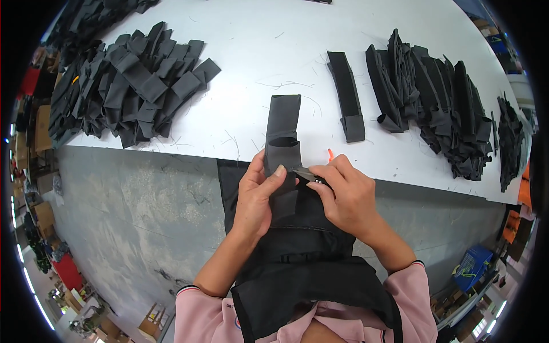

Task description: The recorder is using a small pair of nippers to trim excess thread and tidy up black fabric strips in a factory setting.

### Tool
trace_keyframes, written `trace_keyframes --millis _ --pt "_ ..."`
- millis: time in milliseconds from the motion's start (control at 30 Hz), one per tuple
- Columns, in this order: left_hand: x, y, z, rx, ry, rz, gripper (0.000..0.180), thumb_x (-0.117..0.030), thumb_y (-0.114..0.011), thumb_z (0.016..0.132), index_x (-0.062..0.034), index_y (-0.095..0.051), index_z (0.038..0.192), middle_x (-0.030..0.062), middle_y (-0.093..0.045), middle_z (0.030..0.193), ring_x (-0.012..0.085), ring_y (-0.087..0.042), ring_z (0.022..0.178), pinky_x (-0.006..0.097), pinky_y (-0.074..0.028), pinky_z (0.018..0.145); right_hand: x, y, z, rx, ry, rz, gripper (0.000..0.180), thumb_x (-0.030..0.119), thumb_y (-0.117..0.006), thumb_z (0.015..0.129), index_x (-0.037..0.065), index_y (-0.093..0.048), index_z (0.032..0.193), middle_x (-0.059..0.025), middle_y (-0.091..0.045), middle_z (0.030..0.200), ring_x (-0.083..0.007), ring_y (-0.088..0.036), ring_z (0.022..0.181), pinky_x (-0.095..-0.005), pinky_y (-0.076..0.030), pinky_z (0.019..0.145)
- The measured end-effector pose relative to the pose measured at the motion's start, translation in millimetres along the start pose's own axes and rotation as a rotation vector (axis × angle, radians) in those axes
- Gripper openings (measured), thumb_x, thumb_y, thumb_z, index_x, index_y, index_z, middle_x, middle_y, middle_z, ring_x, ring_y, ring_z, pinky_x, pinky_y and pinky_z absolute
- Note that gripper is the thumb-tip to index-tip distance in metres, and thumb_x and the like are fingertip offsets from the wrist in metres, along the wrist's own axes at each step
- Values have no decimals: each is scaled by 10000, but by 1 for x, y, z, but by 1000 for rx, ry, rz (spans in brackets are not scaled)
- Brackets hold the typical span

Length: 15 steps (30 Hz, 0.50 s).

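We hold a dark strip of cloth upright in front of our body, its upper part over the near edge of the white table and its lower part in front of our black apron. Our left hand is closed around the strip, thumb on the near face and fingers behind it; just above the thumb, a folded band crosses the cloth. Our right hand grips a small pair of snips, the blades pointing left, with their tips at the strip's right edge; we cannot tell whether they are cutting. A small orange piece shows just beyond the right hand, but what it belongs to is unclear. Past it, a single black strip lies by itself on the table, just left of a large heap of similar strips. A smaller dark bundle sits near the table's right end. To our left we have another big pile of dark strips, loosely overlapping, and fine loose threads are scattered between it and our hands. Below the table edge we see the grey floor, with a blue crate off to the right.
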<state>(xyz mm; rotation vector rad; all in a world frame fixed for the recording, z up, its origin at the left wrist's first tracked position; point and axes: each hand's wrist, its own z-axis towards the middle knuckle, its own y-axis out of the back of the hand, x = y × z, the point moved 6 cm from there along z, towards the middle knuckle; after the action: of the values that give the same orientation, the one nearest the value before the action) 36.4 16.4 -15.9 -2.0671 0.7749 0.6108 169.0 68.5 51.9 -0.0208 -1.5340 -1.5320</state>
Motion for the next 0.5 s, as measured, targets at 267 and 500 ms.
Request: trace_keyframes --millis 267,500 --pt "1 0 0 -6 17 -5 376 -66 -551 904 -24 -453 1265 74 -605 1062 132 -590 923 304 -509 812 -1 -4 0 -18 4 12 210 68 -714 701 56 -638 897 -67 -513 750 -235 -538 566 -318 -427 507" --pt "1 2 -1 9 46 12 356 -66 -544 905 -21 -462 1249 84 -612 1052 153 -603 926 309 -514 800 -15 -8 -9 -25 -166 305 249 18 -707 695 45 -627 929 -76 -517 790 -216 -568 578 -304 -451 526"
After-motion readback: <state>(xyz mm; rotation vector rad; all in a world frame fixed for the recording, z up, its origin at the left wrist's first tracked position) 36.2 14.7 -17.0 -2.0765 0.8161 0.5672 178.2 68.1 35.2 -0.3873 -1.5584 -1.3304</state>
